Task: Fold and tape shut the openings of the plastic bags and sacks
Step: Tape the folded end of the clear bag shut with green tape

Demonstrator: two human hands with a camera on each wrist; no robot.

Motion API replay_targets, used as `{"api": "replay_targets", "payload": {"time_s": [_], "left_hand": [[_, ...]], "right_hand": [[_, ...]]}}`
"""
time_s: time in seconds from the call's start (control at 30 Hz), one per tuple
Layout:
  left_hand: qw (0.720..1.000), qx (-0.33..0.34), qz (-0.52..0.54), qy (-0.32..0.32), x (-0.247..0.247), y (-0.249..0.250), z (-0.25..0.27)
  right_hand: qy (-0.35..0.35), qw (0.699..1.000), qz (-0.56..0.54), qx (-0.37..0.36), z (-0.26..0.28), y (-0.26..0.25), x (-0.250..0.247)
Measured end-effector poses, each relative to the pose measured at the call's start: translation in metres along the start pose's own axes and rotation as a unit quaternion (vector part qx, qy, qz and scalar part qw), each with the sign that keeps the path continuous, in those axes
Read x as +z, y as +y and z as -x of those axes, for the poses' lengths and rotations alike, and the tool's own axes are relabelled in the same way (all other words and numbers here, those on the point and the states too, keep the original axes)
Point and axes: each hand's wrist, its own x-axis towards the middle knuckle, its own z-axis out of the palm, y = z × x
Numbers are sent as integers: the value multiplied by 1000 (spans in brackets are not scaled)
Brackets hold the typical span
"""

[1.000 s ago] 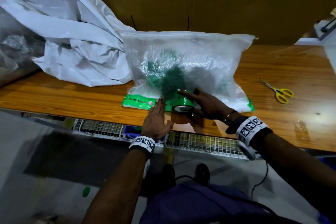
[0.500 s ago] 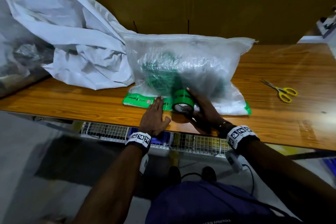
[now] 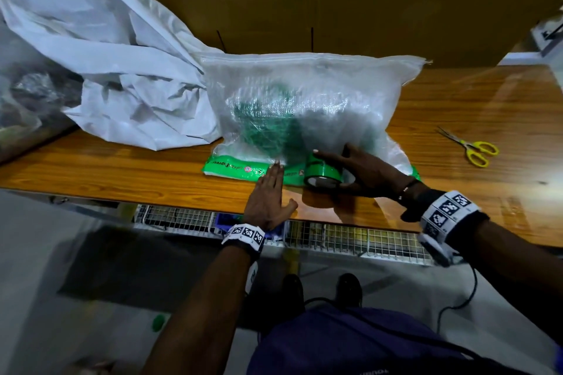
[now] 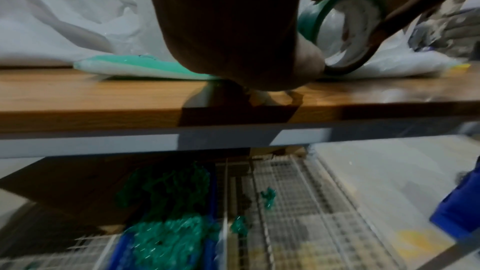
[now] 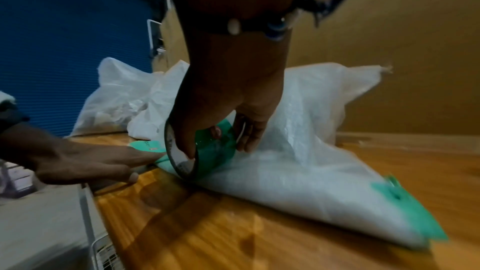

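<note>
right wrist view alone shows right hand (image 5: 228,98) thumb inside green tape roll (image 5: 207,149), gripping; head shows left hand (image 3: 269,198) flat on folded translucent woven sack (image 3: 304,106).

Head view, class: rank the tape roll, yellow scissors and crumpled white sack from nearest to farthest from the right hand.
1. Tape roll, gripped in the right hand.
2. Yellow scissors, off to its right on the table.
3. Crumpled white sack, far left at the back.
</note>
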Motion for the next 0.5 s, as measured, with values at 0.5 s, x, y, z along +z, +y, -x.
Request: {"api": "replay_targets", "payload": {"time_s": [0.5], "left_hand": [[998, 15, -30, -44, 7, 3, -6]], "right_hand": [[-9, 999, -32, -12, 8, 21, 5]]}}
